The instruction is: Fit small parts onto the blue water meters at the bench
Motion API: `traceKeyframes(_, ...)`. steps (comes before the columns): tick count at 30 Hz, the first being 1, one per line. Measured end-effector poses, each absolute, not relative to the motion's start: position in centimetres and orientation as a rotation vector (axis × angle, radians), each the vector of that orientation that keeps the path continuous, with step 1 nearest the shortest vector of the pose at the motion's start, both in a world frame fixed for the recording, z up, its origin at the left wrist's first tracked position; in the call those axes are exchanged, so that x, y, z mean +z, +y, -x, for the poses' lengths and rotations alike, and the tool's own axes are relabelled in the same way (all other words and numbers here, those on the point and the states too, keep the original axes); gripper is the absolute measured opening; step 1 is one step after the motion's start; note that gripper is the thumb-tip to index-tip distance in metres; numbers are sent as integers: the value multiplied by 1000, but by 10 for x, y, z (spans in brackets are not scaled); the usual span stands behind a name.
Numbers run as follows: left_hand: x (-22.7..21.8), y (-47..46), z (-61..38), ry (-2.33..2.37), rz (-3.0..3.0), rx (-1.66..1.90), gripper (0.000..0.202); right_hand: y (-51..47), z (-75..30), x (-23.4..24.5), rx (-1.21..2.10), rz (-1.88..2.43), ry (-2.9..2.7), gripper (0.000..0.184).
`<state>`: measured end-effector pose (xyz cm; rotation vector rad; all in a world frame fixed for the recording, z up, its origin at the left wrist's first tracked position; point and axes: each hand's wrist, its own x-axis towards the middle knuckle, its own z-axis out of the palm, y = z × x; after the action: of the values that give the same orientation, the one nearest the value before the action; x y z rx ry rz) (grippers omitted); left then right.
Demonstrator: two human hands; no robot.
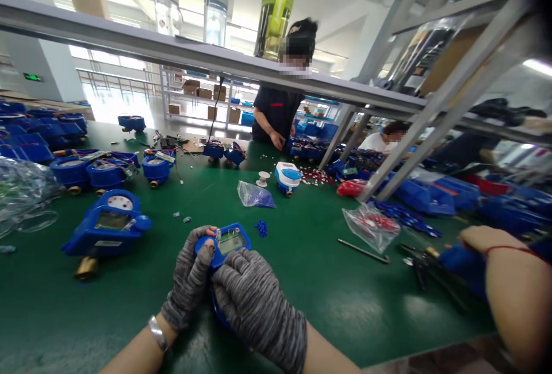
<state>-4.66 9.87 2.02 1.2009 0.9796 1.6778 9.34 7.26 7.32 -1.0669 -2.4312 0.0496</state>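
Note:
Both my hands, in grey fingerless gloves, are on a blue water meter with a small display window, near the table's front edge. My left hand grips its left side, thumb on the blue top. My right hand wraps over its right and near side, hiding much of the lower body. To the left sits another blue water meter with a display, a round dial and a brass fitting. Just beyond my hands lie a small heap of blue pieces and a plastic bag with blue contents.
A co-worker's arm reaches in at right near black-handled pliers. A metal rod and a bag of red parts lie nearby. A white-topped meter stands mid-table. An overhead shelf crosses above; another person stands opposite.

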Motion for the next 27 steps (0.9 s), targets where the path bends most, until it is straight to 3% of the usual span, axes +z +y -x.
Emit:
traceKeyframes(18, 19, 100, 45, 1212, -1161, 1612, 41, 63, -107, 77, 88, 1043, -2480, 25)
traceKeyframes(22, 25, 100, 46, 1058, -1065, 1515, 43, 74, -122, 57, 283, 990, -2012, 21)
traceKeyframes(27, 35, 104, 52, 848, -1010, 1244, 49, 113, -140, 13, 851, 1159, -1413, 53)
